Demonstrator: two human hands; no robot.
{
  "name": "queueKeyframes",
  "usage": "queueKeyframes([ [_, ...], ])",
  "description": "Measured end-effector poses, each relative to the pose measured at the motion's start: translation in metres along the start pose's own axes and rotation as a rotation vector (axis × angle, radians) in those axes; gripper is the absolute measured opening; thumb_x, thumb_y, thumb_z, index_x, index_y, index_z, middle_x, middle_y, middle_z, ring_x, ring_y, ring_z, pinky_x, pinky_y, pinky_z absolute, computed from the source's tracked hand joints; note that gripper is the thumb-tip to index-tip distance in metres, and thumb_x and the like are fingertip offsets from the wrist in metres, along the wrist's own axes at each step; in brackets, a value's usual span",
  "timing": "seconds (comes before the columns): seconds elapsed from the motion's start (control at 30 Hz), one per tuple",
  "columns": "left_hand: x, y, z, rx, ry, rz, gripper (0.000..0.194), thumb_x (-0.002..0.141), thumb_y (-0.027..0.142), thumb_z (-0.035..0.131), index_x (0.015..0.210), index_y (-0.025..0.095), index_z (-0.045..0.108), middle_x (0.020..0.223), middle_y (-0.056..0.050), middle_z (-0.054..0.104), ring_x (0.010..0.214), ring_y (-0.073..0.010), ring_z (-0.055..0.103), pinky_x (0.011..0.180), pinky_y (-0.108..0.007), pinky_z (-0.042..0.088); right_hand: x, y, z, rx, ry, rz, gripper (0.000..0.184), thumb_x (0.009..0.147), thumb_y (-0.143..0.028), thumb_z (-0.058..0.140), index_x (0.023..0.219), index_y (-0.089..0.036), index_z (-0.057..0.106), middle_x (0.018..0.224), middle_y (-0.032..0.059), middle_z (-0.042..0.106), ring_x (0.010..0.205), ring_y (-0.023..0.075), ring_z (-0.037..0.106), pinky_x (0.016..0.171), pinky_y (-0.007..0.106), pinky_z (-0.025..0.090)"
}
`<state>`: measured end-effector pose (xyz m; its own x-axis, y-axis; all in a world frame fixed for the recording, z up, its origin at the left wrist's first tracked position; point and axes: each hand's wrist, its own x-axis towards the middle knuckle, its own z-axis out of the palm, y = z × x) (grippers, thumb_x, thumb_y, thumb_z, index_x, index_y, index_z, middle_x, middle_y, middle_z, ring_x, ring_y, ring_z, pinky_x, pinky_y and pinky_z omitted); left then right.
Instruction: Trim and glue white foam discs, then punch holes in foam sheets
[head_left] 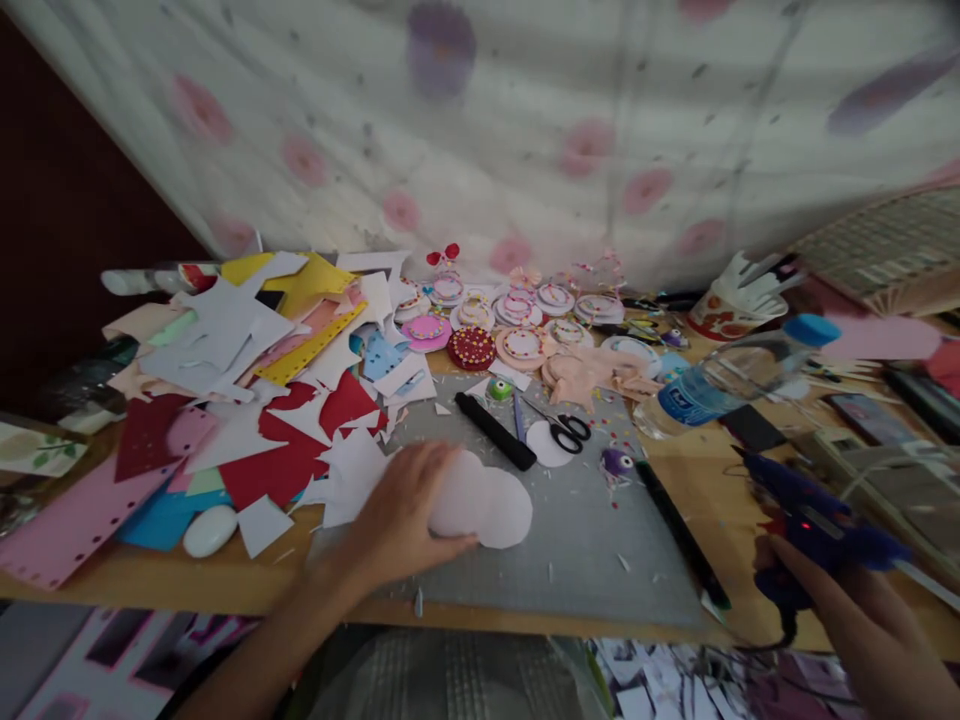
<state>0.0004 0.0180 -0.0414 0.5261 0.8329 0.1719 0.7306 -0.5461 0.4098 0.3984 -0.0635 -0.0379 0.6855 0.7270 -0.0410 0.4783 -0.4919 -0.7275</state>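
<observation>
My left hand is closed on a white paper cutout made of overlapping rounded shapes, held over the grey cutting mat. Its thumb lies along the near edge, and part of the cutout is hidden under the fingers. At the far right, my right hand grips a blue hot glue gun by its handle. A small red light glows on its body, and the nozzle points up and left. Beyond the cutout lie a black marker-like stick and black-handled scissors near a white disc.
Paper scraps heap over the left side. Several decorated round pieces stand at the back. A water bottle leans at right, near a paper cup. A dark green-black stick lies along the mat's right edge.
</observation>
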Motion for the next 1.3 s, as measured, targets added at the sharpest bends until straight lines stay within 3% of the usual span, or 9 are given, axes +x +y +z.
queueKeyframes([
  [0.13, 0.021, 0.026, 0.031, -0.082, -0.150, 0.098, 0.095, 0.061, 0.048, 0.081, 0.138, 0.019, 0.035, 0.134, -0.016, 0.048, 0.123, -0.0346, 0.046, 0.105, -0.050, 0.039, 0.000, -0.002, 0.001, 0.102, -0.029, 0.143, 0.051, 0.040, -0.056, 0.063, 0.080, -0.024, 0.062, 0.079, 0.0067, 0.068, 0.087, 0.0347, 0.065, 0.084, 0.042, 0.057],
  [0.27, 0.030, 0.026, 0.049, -0.052, -0.195, 0.108, 0.097, 0.058, 0.051, 0.082, 0.137, 0.016, 0.039, 0.131, -0.017, 0.051, 0.120, -0.0352, 0.047, 0.104, -0.050, 0.040, -0.001, -0.004, 0.003, 0.135, -0.061, 0.160, 0.051, 0.039, -0.055, 0.063, 0.079, -0.024, 0.062, 0.084, 0.0074, 0.068, 0.096, 0.0380, 0.063, 0.092, 0.047, 0.052],
  [0.37, 0.033, 0.023, 0.049, -0.029, -0.215, 0.109, 0.100, 0.057, 0.053, 0.083, 0.138, 0.013, 0.039, 0.130, -0.017, 0.051, 0.119, -0.0350, 0.047, 0.105, -0.049, 0.038, -0.001, -0.001, 0.002, 0.149, -0.069, 0.117, 0.054, 0.041, -0.056, 0.063, 0.084, -0.025, 0.064, 0.089, 0.0068, 0.069, 0.098, 0.0380, 0.063, 0.095, 0.049, 0.050],
  [0.57, 0.035, 0.019, 0.048, -0.044, -0.222, 0.124, 0.101, 0.058, 0.048, 0.083, 0.140, 0.013, 0.036, 0.134, -0.018, 0.049, 0.122, -0.0344, 0.045, 0.106, -0.048, 0.037, -0.004, -0.004, -0.001, 0.161, -0.044, 0.134, 0.047, 0.040, -0.055, 0.065, 0.074, -0.022, 0.063, 0.074, 0.0055, 0.068, 0.079, 0.0312, 0.064, 0.076, 0.041, 0.057],
  [0.7, 0.035, 0.016, 0.048, -0.044, -0.216, 0.139, 0.101, 0.056, 0.049, 0.084, 0.138, 0.014, 0.037, 0.133, -0.017, 0.050, 0.121, -0.0343, 0.045, 0.106, -0.048, 0.037, -0.005, 0.004, -0.002, 0.198, -0.055, 0.099, 0.047, 0.043, -0.053, 0.068, 0.079, -0.022, 0.064, 0.076, 0.0034, 0.068, 0.078, 0.0278, 0.063, 0.074, 0.037, 0.055],
  [0.87, 0.032, 0.016, 0.048, -0.057, -0.196, 0.166, 0.099, 0.054, 0.053, 0.085, 0.134, 0.015, 0.040, 0.130, -0.015, 0.053, 0.119, -0.0338, 0.047, 0.104, -0.047, 0.038, -0.001, 0.016, -0.001, 0.195, -0.057, 0.105, 0.050, 0.045, -0.054, 0.069, 0.082, -0.021, 0.064, 0.077, 0.0027, 0.068, 0.080, 0.0267, 0.062, 0.079, 0.038, 0.054],
  [1.07, 0.028, 0.018, 0.047, -0.052, -0.204, 0.161, 0.097, 0.058, 0.054, 0.082, 0.135, 0.012, 0.042, 0.136, -0.018, 0.051, 0.124, -0.0345, 0.047, 0.107, -0.048, 0.037, -0.001, 0.003, -0.001, 0.113, -0.037, 0.099, 0.045, 0.045, -0.054, 0.066, 0.077, -0.023, 0.063, 0.075, 0.0029, 0.067, 0.079, 0.0288, 0.063, 0.079, 0.040, 0.055],
  [1.2, 0.024, 0.014, 0.045, -0.067, -0.253, 0.254, 0.088, 0.070, 0.049, 0.076, 0.141, 0.013, 0.038, 0.151, -0.018, 0.037, 0.139, -0.0321, 0.033, 0.113, -0.047, 0.031, -0.003, 0.002, -0.003, 0.114, -0.005, 0.158, 0.052, 0.042, -0.055, 0.064, 0.083, -0.023, 0.062, 0.082, 0.0048, 0.068, 0.092, 0.0356, 0.064, 0.090, 0.045, 0.052],
  [1.3, 0.022, 0.011, 0.045, -0.087, -0.293, 0.334, 0.073, 0.080, 0.040, 0.067, 0.142, 0.016, 0.039, 0.153, -0.013, 0.036, 0.144, -0.0266, 0.027, 0.116, -0.044, 0.028, -0.003, 0.011, -0.002, 0.098, -0.053, 0.132, 0.050, 0.043, -0.055, 0.063, 0.082, -0.023, 0.064, 0.087, 0.0065, 0.070, 0.099, 0.0386, 0.064, 0.095, 0.047, 0.049],
])
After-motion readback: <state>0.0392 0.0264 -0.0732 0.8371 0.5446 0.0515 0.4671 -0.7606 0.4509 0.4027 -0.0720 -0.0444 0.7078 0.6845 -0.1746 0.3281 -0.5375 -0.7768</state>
